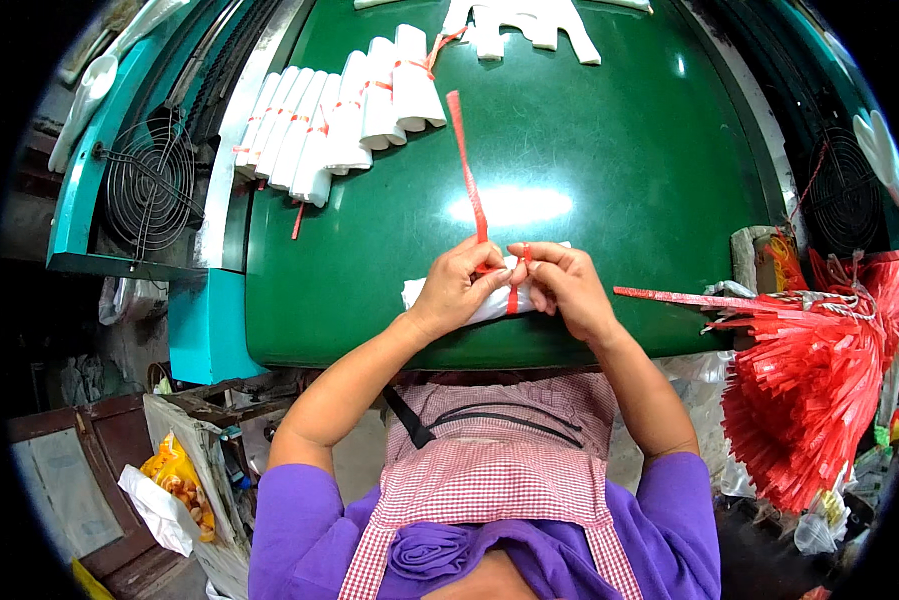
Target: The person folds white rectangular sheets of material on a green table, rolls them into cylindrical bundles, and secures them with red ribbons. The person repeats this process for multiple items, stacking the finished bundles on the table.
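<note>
A white rolled bundle (489,310), which looks like thin plastic, lies near the front edge of the green tabletop (609,160). Around its middle runs a red plastic strip (468,170), whose long free end stands up above my left hand. My left hand (447,287) pinches the strip between thumb and fingers, over the bundle. Close beside it, my right hand (569,288) is closed on another part of the same strip, with a red loop showing at its fingertips. The fingers partly hide the crossing of the strip.
Several white rolls (344,115) tied with red strips lie in a slanting row at the far left. White cut-out sheets (529,22) rest at the far edge. On the right hangs a thick bunch of red strips (799,380). Round wire-guarded fans (151,185) flank the table.
</note>
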`<action>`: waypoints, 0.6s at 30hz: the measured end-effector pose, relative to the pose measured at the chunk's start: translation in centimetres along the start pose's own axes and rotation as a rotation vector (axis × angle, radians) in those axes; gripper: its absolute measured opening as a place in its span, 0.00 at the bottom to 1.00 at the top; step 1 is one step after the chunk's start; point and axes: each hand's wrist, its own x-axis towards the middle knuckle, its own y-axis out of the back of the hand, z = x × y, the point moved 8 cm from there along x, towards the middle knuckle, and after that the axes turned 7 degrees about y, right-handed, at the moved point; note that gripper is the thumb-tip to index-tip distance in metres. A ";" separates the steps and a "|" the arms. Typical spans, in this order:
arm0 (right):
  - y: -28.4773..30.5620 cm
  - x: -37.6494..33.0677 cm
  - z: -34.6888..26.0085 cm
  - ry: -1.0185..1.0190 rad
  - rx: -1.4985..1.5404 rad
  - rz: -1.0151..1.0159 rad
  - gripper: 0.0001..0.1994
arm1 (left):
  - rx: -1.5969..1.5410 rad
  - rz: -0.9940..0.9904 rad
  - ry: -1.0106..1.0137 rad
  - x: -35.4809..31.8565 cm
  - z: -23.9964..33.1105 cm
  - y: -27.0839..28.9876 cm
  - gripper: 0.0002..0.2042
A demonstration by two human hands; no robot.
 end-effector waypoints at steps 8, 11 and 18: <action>0.1 -0.3 0.2 0.025 0.003 -0.025 0.18 | 0.573 0.061 -0.498 -3.2 4.5 -2.1 0.06; -0.8 -0.6 0.0 0.074 -0.143 -0.112 0.17 | 0.605 0.043 -0.721 -4.2 6.6 -2.6 0.06; -1.8 -0.1 -0.8 0.285 -0.427 -0.226 0.06 | 0.488 0.021 -0.740 -3.9 6.2 -2.3 0.08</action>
